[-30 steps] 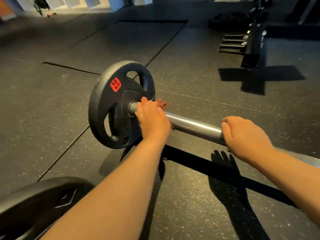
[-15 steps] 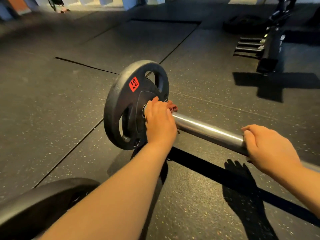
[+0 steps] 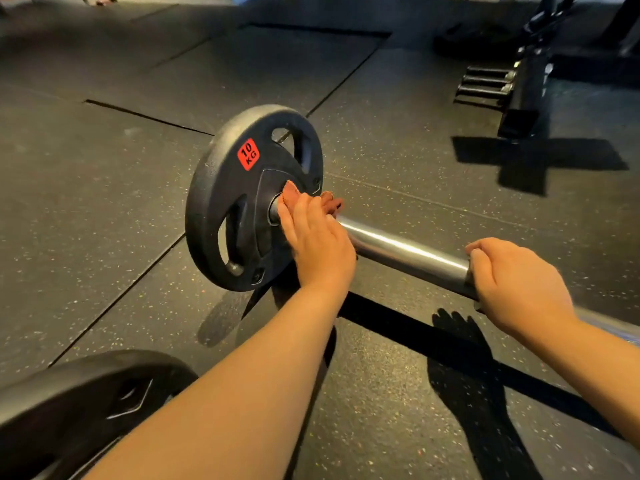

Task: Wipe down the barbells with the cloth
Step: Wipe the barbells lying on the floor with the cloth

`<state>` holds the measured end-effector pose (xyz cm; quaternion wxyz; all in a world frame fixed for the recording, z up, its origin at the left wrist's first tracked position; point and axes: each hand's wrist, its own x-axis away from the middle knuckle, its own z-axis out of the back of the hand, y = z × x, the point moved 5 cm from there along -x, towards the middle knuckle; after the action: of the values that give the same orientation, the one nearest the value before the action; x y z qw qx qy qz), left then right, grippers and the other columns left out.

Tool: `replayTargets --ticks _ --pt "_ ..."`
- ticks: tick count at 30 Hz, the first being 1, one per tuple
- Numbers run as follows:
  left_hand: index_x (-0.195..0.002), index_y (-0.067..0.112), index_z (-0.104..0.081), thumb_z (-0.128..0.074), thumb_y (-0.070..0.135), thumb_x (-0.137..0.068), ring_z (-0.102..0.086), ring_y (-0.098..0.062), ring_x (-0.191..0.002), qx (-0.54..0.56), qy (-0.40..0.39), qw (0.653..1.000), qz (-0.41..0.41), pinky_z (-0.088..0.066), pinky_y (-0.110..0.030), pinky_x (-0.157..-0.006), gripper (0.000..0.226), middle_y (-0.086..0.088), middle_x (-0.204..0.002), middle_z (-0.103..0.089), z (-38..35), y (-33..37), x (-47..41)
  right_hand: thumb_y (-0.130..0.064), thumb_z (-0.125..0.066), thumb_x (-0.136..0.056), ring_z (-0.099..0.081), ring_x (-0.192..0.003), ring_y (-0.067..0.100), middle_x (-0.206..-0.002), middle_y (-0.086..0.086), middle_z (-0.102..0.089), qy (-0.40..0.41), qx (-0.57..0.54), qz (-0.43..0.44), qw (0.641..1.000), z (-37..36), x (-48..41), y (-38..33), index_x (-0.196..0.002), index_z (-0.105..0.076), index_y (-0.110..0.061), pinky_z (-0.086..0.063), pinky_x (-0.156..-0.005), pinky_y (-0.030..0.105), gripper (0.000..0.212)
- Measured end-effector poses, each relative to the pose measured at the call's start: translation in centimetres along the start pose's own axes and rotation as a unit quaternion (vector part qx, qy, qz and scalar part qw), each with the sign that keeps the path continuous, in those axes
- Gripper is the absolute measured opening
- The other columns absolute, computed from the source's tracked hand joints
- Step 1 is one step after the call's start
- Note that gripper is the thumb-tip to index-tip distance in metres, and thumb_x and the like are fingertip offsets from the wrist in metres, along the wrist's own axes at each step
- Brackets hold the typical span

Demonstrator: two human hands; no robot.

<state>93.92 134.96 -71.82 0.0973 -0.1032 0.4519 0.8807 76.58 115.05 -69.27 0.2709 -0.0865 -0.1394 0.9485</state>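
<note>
The left hand (image 3: 317, 245) squeezes the soft cloth (image 3: 292, 195) around the hard, shiny, slippery-looking bar (image 3: 405, 252) beside the heavy 10 kg plate (image 3: 242, 199) on the floor (image 3: 104, 202), while the right hand (image 3: 516, 284) holds the bar's middle tight.

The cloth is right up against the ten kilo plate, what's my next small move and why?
Probably slide the left hand and cloth along the bar toward the right hand. The cloth sits at the plate end; the bare stretch between the hands looks unwiped.
</note>
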Motion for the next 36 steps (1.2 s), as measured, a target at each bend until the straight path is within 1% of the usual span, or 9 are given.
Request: replayTargets --ticks 3,8,11,15,20,23,29,33,36 --pt "-0.117 0.021 -0.064 -0.043 0.017 -0.1 -0.03 -0.024 -0.144 -0.014 -0.074 0.984 -0.162 -0.029 -0.052 -0.117 0.027 0.004 -0.128 -0.057 -1.8 3.6 4.0 -0.028 -0.034 -0.104 -0.057 -0.078 0.027 -0.09 0.006 -0.065 0.003 -0.002 -0.004 1.0 0.1 0.0 -0.1 -0.098 -0.063 -0.019 -0.05 -0.07 0.042 0.032" --pt "-0.137 0.022 -0.055 -0.038 0.031 -0.104 -0.042 -0.021 -0.134 -0.112 -0.198 0.905 -0.36 -0.029 -0.044 -0.116 0.038 0.005 -0.132 -0.057 -3.5 6.4 7.4 -0.033 -0.034 -0.104 -0.061 -0.078 0.027 -0.094 0.004 -0.067 0.003 -0.013 -0.013 1.0 -0.1 0.0 0.4 -0.108 -0.064 -0.025 -0.052 -0.072 0.042 0.031" --pt "-0.106 0.023 -0.065 -0.036 0.031 -0.102 -0.053 -0.021 -0.103 -0.153 -0.128 0.939 -0.281 -0.037 -0.045 -0.109 0.03 0.004 -0.103 -0.062 -1.7 5.1 3.3 -0.031 -0.033 -0.103 -0.058 -0.078 0.026 -0.091 0.003 -0.065 0.001 -0.026 -0.008 1.0 -0.2 0.0 0.7 -0.1 -0.063 -0.023 -0.051 -0.071 0.042 0.031" --pt "-0.093 0.015 -0.068 -0.04 0.023 -0.102 -0.052 -0.026 -0.102 -0.204 -0.098 0.969 -0.099 -0.029 -0.047 -0.118 0.03 -0.004 -0.095 -0.063 -1.7 5.7 1.9 -0.028 -0.035 -0.104 -0.056 -0.079 0.025 -0.09 0.003 -0.063 0.002 -0.049 0.008 0.999 -0.1 0.0 0.8 -0.094 -0.062 -0.02 -0.043 -0.067 0.038 0.03" --pt "-0.092 0.018 -0.067 -0.039 0.031 -0.102 -0.057 -0.028 -0.088 -0.188 -0.246 0.904 -0.295 -0.044 -0.044 -0.082 0.032 -0.004 -0.09 -0.067 -5.9 11.5 7.9 -0.048 -0.027 -0.104 -0.061 -0.081 0.024 -0.096 0.001 -0.061 -0.077 -0.041 -0.02 0.996 0.5 0.0 1.4 -0.098 -0.058 -0.027 -0.05 -0.07 0.041 0.038" --pt "-0.09 0.023 -0.064 -0.034 0.038 -0.102 -0.056 -0.025 -0.08 -0.204 -0.256 0.891 -0.314 -0.047 -0.046 -0.089 0.036 0.002 -0.083 -0.065 -5.9 10.0 6.3 -0.047 -0.024 -0.107 -0.059 -0.085 0.026 -0.1 0.0 -0.056 -0.107 0.042 0.028 0.993 2.1 1.6 2.4 -0.106 -0.055 -0.027 -0.053 -0.079 0.046 0.037" --pt "-0.09 0.016 -0.067 -0.039 0.024 -0.105 -0.052 -0.026 -0.089 -0.192 -0.102 0.969 -0.114 -0.046 -0.042 -0.089 0.033 -0.004 -0.088 -0.064 -4.0 8.7 5.5 -0.055 -0.008 -0.101 -0.058 -0.082 0.022 -0.102 -0.001 -0.058 -0.125 0.061 0.033 0.99 2.2 4.6 6.9 -0.107 -0.051 -0.029 -0.05 -0.073 0.04 0.051" --pt "-0.097 0.021 -0.061 -0.038 0.025 -0.105 -0.05 -0.021 -0.096 -0.107 -0.152 0.957 -0.224 -0.039 -0.04 -0.106 0.025 0.003 -0.095 -0.059 -6.5 11.4 11.7 -0.055 -0.009 -0.1 -0.054 -0.079 0.018 -0.102 -0.005 -0.055 -0.094 0.036 0.059 0.993 2.0 4.8 6.7 -0.108 -0.052 -0.032 -0.038 -0.064 0.034 0.05" --pt "-0.109 0.02 -0.06 -0.038 0.027 -0.106 -0.047 -0.018 -0.101 -0.098 -0.203 0.922 -0.315 -0.035 -0.036 -0.106 0.023 0.005 -0.104 -0.057 -6.1 10.9 12.3 -0.057 -0.011 -0.101 -0.059 -0.088 0.02 -0.111 -0.004 -0.058 -0.109 0.028 0.073 0.991 2.1 4.9 7.5 -0.118 -0.053 -0.031 -0.048 -0.072 0.039 0.052"
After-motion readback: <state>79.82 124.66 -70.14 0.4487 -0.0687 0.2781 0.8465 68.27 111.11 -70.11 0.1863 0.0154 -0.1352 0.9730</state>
